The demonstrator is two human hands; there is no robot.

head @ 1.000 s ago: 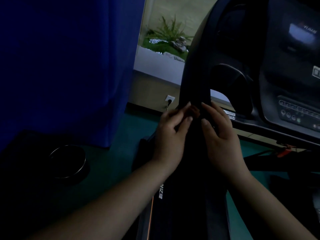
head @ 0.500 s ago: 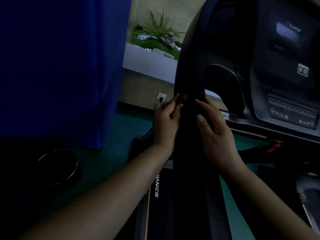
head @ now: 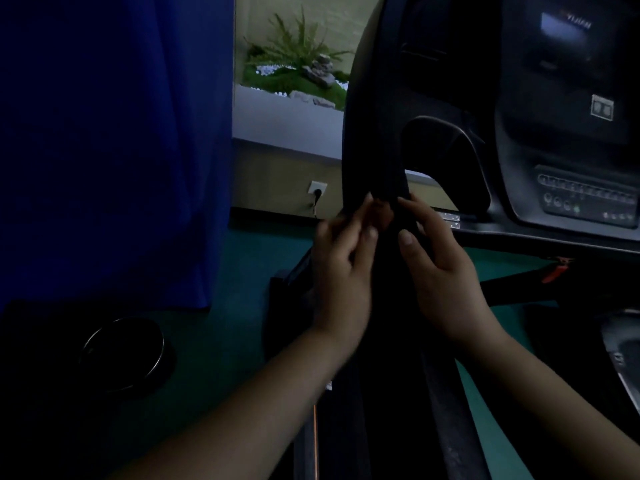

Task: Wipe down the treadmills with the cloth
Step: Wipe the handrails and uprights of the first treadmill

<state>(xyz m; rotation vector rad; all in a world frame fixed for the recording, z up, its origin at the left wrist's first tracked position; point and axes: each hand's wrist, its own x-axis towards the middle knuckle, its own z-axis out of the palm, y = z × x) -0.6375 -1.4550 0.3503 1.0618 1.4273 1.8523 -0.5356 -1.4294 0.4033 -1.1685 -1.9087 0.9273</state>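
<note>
1. Very dark frame; detail is limited.
2. Treadmill [head: 450, 98] fills the right half. Its dark upright [head: 372, 140] curves down through the centre, with the console [head: 571, 140] to its right.
3. Left hand [head: 341, 271] is on the upright's left side, fingers curled, fingertips [head: 371, 233] pinching a small reddish-brown bit of cloth [head: 382, 213] against the upright.
4. Right hand [head: 440, 275] is on the upright's right side, fingers curled around it, thumb on the front face, index tip touching the same bit of cloth.
5. Cloth: only that small patch shows between the two hands' fingertips. Cannot tell whether the dark material lower on the upright is more cloth.
6. Console has a dim screen [head: 561, 29] at the top and a button panel [head: 585, 199] at its lower edge.
7. An orange-red clip [head: 554, 271] sits below the console's lower edge, right of the right hand.
8. Blue curtain [head: 114, 140] covers the left half.
9. A round metal-rimmed container [head: 124, 351] stands on the floor under the curtain's lower edge.
10. Green floor [head: 242, 271] lies between curtain and treadmill.
11. Wall socket [head: 317, 188] sits just left of the upright, with a planter [head: 294, 64] behind and above it.
</note>
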